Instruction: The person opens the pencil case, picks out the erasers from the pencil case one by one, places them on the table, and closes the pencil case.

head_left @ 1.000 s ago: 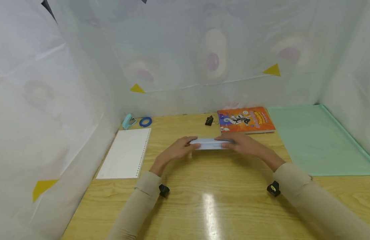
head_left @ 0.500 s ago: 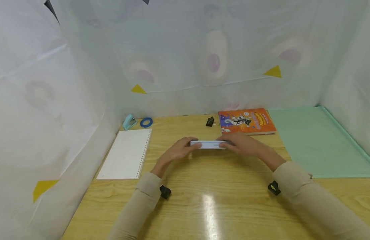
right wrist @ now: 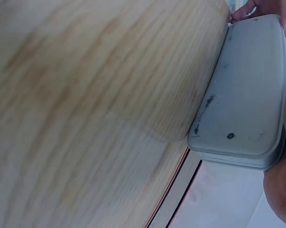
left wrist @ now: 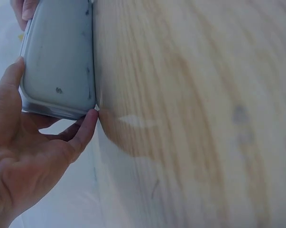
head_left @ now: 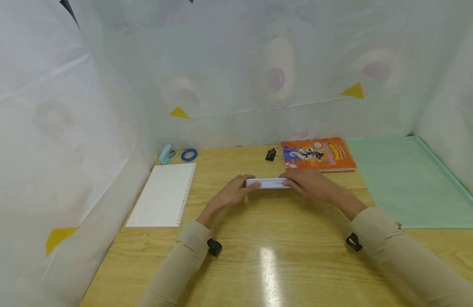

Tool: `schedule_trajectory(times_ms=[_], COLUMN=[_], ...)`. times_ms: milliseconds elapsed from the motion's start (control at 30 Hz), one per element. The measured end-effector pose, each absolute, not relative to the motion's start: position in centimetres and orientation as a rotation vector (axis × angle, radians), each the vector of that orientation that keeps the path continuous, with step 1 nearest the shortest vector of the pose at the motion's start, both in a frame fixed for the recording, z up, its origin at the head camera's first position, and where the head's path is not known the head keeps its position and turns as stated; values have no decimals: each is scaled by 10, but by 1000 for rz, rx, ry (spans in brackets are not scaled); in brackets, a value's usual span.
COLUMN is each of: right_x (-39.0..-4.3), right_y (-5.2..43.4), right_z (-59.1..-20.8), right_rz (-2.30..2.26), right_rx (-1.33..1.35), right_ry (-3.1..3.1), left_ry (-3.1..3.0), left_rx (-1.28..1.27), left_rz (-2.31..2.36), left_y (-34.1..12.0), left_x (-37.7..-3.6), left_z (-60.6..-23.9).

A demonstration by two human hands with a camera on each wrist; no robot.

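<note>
Both hands hold a flat grey case [head_left: 268, 183] by its ends on the wooden surface [head_left: 267, 256], mid-scene. The left hand [head_left: 230, 195] has its grip grasping the left end; the right hand [head_left: 313, 186] clasps the right end. An orange book [head_left: 317, 154] lies just beyond.

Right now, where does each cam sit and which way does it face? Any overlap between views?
Head: worn on the head, looks forward and down at the wooden table; shows both sleeved forearms, the left hand and right hand gripping the pale case.
Left wrist: at the left wrist, looks along the tabletop at the case's end; shows the left palm and fingers.
Right wrist: at the right wrist, looks along the table at the case's other end; shows only the hand's edge.
Shared: all three show the case and the table.
</note>
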State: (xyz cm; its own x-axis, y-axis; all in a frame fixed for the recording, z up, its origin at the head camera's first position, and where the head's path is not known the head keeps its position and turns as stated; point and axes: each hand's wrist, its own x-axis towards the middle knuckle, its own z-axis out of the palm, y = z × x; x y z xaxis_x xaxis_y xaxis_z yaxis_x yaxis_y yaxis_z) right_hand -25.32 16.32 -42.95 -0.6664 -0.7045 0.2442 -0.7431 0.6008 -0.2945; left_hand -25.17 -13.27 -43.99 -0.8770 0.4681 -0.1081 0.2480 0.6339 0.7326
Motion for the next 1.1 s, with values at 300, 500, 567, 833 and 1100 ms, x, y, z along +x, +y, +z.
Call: schedule_trajectory(times_ms=[300, 500, 567, 833, 1100], right_x=[-257, -267, -269, -278, -282], right_y=[166, 185, 191, 201, 206], right_z=[-431, -440, -442, -433, -426], right_rz=[651, 992, 1048, 1175, 1352], right_rx=[1185, 1071, 1047, 1083, 964], right_ry=[-2759, -2917, -2952, -2916, -2821], left_ry=[2526, 2564, 2558, 2529, 2640], left_rx=[698, 561, 548, 639, 394], left_rz=[1153, 1014, 1002, 1140, 1151], left_y=[-131, -133, -132, -132, -132], left_x=[-253, -245, -243, -243, -232], left_z=[-439, -441, -442, -447, -449])
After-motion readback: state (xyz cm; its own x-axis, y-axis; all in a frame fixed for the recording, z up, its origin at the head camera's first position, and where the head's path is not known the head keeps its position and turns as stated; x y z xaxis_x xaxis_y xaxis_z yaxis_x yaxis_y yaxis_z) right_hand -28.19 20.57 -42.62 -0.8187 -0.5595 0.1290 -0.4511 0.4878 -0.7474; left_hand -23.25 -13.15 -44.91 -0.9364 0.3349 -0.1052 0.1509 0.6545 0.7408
